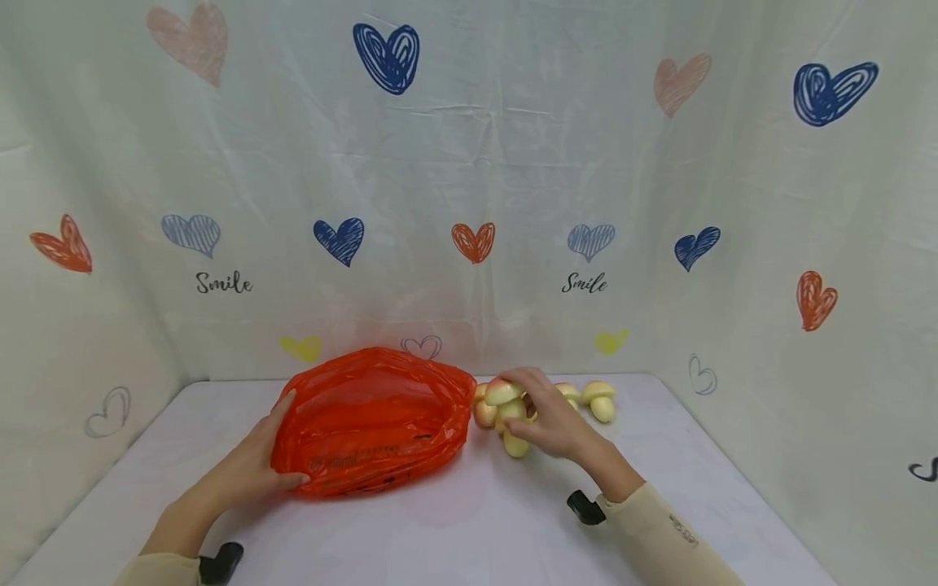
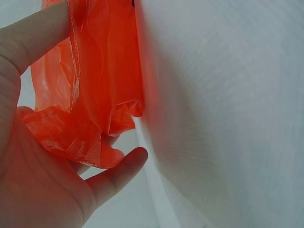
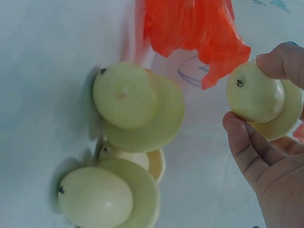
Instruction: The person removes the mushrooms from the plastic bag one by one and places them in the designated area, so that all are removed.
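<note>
A red plastic bag (image 1: pixel 374 423) lies on its side on the white table, its mouth spread wide towards me. My left hand (image 1: pixel 256 456) holds the bag's left end, thumb low at the front and fingers along the far side; the left wrist view shows crumpled plastic (image 2: pixel 90 95) against the palm. Just beyond the bag's right end, my right hand (image 1: pixel 550 411) pinches a mushroom-shaped piece (image 3: pixel 256 92), pale yellow-green with a pinkish cap, between thumb and fingers. Below and around it stand more of these mushroom-shaped pieces (image 3: pixel 126 95), partly hidden by the hand in the head view.
One mushroom-shaped piece (image 1: pixel 601 400) stands farthest right near the table's back edge. A white curtain (image 1: pixel 513 163) printed with hearts hangs behind and on both sides of the table (image 1: pixel 469 537). Black wrist devices (image 1: pixel 220 563) sit at both sleeves.
</note>
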{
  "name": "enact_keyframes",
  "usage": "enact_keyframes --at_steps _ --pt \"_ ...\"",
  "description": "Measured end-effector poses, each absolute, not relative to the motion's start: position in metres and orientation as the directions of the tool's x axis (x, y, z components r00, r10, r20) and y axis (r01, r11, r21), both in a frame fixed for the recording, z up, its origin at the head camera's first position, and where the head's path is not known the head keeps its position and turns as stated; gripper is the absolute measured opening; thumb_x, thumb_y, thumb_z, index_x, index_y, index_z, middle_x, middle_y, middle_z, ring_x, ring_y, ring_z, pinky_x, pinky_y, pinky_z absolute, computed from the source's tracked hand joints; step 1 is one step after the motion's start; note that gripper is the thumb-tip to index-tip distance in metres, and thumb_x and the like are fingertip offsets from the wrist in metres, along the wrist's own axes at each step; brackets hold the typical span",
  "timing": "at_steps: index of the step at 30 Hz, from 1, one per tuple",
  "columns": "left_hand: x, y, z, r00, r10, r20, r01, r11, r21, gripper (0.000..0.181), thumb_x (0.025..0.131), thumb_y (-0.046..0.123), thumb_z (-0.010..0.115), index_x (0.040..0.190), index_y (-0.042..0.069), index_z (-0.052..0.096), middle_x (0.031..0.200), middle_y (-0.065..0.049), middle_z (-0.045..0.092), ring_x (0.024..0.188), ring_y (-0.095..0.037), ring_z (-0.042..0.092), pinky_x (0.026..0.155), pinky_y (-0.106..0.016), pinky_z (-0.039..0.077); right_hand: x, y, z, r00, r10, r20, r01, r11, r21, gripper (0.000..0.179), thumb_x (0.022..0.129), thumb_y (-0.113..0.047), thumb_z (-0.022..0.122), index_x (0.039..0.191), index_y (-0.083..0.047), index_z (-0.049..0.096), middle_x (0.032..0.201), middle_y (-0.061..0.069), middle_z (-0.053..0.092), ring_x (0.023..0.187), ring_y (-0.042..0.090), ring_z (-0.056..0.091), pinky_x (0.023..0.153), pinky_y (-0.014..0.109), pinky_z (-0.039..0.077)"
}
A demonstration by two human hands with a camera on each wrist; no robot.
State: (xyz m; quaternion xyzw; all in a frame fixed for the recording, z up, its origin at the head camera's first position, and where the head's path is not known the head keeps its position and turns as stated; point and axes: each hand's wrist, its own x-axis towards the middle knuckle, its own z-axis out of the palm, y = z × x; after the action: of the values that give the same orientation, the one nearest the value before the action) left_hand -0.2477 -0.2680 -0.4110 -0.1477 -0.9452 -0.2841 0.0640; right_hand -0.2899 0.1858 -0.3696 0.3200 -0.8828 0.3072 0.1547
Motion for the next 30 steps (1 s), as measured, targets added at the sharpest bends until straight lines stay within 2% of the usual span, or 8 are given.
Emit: enact_keyframes --at_steps 6,10,17,27,30 --pt "-0.247 -0.268 -0.412 -0.951 0.238 0.2 0.309 0.798 0.518 0.126 0.066 0.039 0.085 0.154 0.014 -0.002 0.139 -0.028 0.031 0.122 -0.048 0.038 0.088 -0.064 0.044 -0.29 0.197 -0.371 -0.744 -0.456 0.487 -0.658 0.626 -0.419 0.06 0.079 -0.012 0.072 0.133 -0.026 0.049 0.13 -0.007 0.046 0.103 0.011 0.049 0.078 0.032 0.052" --pt "-0.247 -0.268 -0.412 -0.95 0.241 0.199 0.311 0.793 0.524 0.126 0.066 0.037 0.086 0.154 0.014 -0.001 0.139 -0.029 0.031 0.122 -0.048 0.037 0.088 -0.064 0.044 -0.291 0.206 -0.374 -0.737 -0.451 0.504 -0.668 0.599 -0.441 0.06 0.078 -0.009 0.072 0.132 -0.023 0.05 0.127 -0.006 0.047 0.095 0.011 0.051 0.074 0.034 0.053" --pt "-0.247 -0.267 -0.41 -0.951 0.238 0.198 0.308 0.795 0.523 0.125 0.067 0.039 0.085 0.154 0.014 -0.002 0.14 -0.029 0.031 0.123 -0.048 0.037 0.088 -0.065 0.044 -0.292 0.221 -0.38 -0.693 -0.46 0.554 -0.707 0.586 -0.397 0.063 0.077 -0.011 0.075 0.133 -0.012 0.048 0.126 0.006 0.048 0.086 0.013 0.052 0.068 0.035 0.053" --pt "-0.247 -0.267 -0.409 -0.951 0.24 0.193 0.307 0.796 0.522 0.126 0.066 0.039 0.085 0.154 0.013 -0.001 0.139 -0.03 0.031 0.122 -0.049 0.037 0.088 -0.065 0.044 -0.287 0.241 -0.389 -0.715 -0.434 0.548 -0.678 0.622 -0.393 0.062 0.077 -0.011 0.076 0.132 -0.009 0.049 0.126 0.007 0.047 0.079 0.014 0.052 0.065 0.028 0.051" --pt "-0.248 -0.267 -0.41 -0.951 0.242 0.195 0.309 0.793 0.525 0.126 0.065 0.039 0.086 0.154 0.013 -0.001 0.139 -0.03 0.031 0.122 -0.049 0.037 0.087 -0.064 0.045 -0.285 0.248 -0.389 -0.732 -0.425 0.532 -0.662 0.628 -0.409 0.063 0.077 -0.009 0.075 0.133 -0.008 0.048 0.127 0.008 0.047 0.077 0.016 0.052 0.064 0.031 0.052"
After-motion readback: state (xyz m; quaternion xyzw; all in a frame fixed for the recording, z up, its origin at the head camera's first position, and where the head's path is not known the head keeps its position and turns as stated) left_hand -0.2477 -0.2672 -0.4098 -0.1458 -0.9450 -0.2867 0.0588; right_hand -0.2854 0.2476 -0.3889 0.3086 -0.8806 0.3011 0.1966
